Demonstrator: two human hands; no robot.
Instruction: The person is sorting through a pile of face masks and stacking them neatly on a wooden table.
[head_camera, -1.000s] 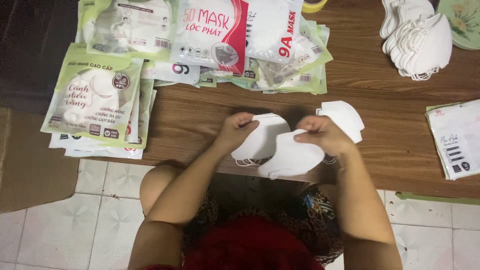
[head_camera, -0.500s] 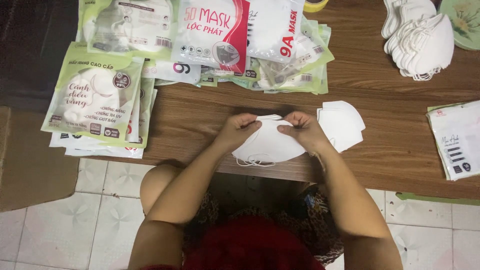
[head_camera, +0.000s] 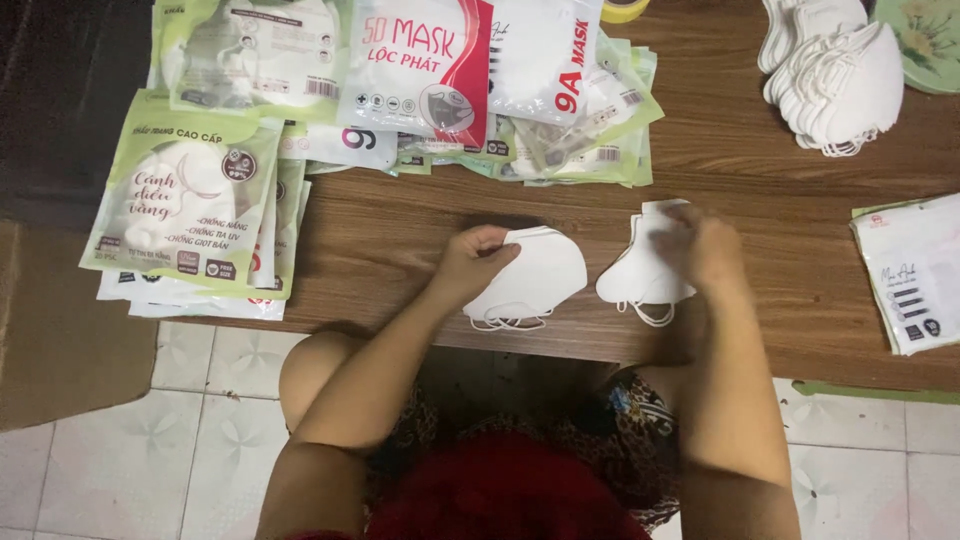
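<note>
While pinching the upper left edge of a folded white mask (head_camera: 535, 275) between thumb and fingers, left hand (head_camera: 478, 262) closed on it at the near table edge (head_camera: 380, 260). Just right of that grip, right hand (head_camera: 705, 248), blurred, fingers closing on a second white mask (head_camera: 640, 275); grasp uncertain. Farther out, green and red mask packets (head_camera: 420, 70); beyond right, stacked white masks (head_camera: 840, 85).

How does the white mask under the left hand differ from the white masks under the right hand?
The mask under the left hand is a single folded piece; the masks under the right hand look like a small stack. The left hand grips its mask at the left edge, leaving most of it visible, while the blurred right hand covers part of the stack. Both are white, folded flat, with ear loops hanging toward the edge of the wooden table.
</note>
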